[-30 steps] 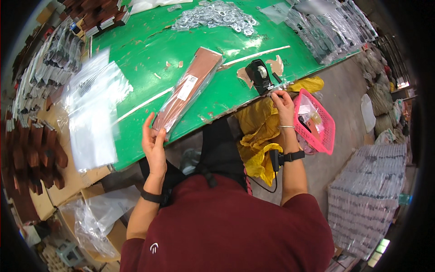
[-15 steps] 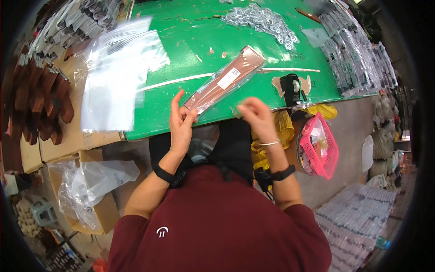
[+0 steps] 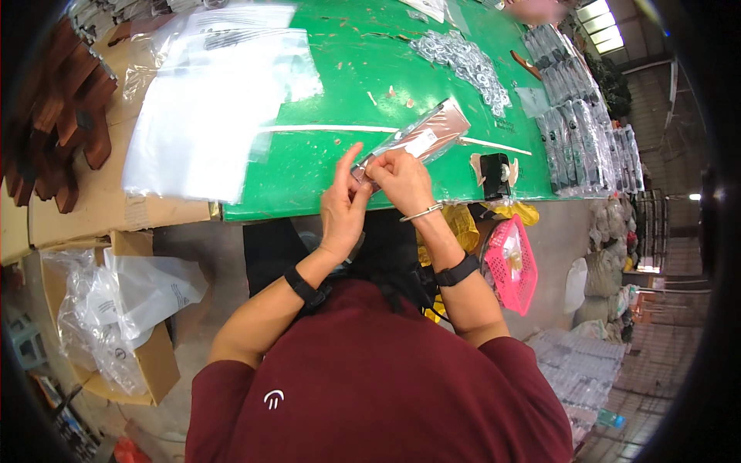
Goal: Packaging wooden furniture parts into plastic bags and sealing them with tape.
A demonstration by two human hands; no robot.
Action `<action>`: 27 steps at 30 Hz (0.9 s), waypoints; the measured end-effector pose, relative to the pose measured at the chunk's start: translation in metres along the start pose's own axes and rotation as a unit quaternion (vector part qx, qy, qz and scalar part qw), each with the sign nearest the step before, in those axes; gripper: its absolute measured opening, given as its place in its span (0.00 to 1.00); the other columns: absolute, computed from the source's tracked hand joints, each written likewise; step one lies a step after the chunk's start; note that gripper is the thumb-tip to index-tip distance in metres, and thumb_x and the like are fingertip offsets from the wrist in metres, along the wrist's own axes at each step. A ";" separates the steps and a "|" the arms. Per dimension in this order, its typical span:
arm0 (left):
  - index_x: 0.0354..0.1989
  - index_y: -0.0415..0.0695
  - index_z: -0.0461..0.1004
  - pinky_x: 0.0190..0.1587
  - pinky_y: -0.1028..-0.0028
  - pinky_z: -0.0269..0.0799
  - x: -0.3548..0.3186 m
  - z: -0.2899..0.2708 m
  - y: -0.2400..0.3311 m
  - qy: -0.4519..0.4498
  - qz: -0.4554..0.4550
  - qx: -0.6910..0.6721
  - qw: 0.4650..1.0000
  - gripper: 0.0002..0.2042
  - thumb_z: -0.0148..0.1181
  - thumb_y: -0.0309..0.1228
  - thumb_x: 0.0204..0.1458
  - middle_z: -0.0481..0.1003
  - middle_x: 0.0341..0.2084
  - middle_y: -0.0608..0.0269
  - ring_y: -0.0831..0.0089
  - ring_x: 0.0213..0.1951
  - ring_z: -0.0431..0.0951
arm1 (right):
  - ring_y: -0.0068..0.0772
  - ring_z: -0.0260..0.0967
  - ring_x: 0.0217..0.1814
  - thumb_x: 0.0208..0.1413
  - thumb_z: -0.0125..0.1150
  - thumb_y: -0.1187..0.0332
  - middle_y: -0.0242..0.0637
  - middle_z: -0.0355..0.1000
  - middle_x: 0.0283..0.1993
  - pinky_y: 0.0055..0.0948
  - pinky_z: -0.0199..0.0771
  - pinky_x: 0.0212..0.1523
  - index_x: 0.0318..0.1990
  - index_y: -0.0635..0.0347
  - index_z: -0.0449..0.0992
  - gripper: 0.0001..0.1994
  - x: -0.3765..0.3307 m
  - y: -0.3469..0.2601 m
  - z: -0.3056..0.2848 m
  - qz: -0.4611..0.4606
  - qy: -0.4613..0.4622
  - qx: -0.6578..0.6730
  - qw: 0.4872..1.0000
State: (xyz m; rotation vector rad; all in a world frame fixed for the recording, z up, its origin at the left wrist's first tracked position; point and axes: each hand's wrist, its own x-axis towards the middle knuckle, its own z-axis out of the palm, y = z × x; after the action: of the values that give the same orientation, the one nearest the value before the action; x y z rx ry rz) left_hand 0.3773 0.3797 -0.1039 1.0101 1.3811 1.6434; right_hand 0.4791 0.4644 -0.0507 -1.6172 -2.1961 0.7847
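A long, flat brown piece in a clear plastic bag [image 3: 444,130] with a white label lies slantwise on the green tabletop, its near end toward me. My left hand [image 3: 343,208] grips that near end between thumb and fingers, the index finger stretched upward. Over the same end, my right hand [image 3: 403,182] has its fingers pinched together on the bag. Any small thing between the right fingertips is hidden. A black tape dispenser [image 3: 494,174] stands to the right of the hands, near the table edge.
Flat clear bags [image 3: 208,116] are piled at left, beside dark brown wooden pieces [image 3: 58,116]. Small clear rings [image 3: 467,65] lie in a heap at the far side. Packed bundles [image 3: 575,147] line the right. Below are a pink basket [image 3: 512,266] and a cardboard box [image 3: 158,363].
My right hand has moved left from beside the package onto its near end, where the fingers now pinch. My left hand still holds that end. The whole view has shifted a little.
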 end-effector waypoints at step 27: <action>0.66 0.47 0.68 0.33 0.82 0.62 -0.001 0.000 0.002 -0.039 -0.073 -0.003 0.997 0.24 0.53 0.25 0.59 0.64 0.25 0.77 0.85 0.28 0.61 | 0.15 0.68 0.31 0.55 0.68 0.72 0.28 0.75 0.28 0.18 0.64 0.32 0.48 0.60 0.67 0.17 -0.021 0.046 -0.019 0.051 -0.118 0.260 0.957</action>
State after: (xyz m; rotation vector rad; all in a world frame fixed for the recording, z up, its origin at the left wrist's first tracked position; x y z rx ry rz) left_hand 0.3779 0.3788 -0.1022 0.9373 1.3641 1.4840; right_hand 0.5324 0.4589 -0.0606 -1.4273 -1.8295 1.5042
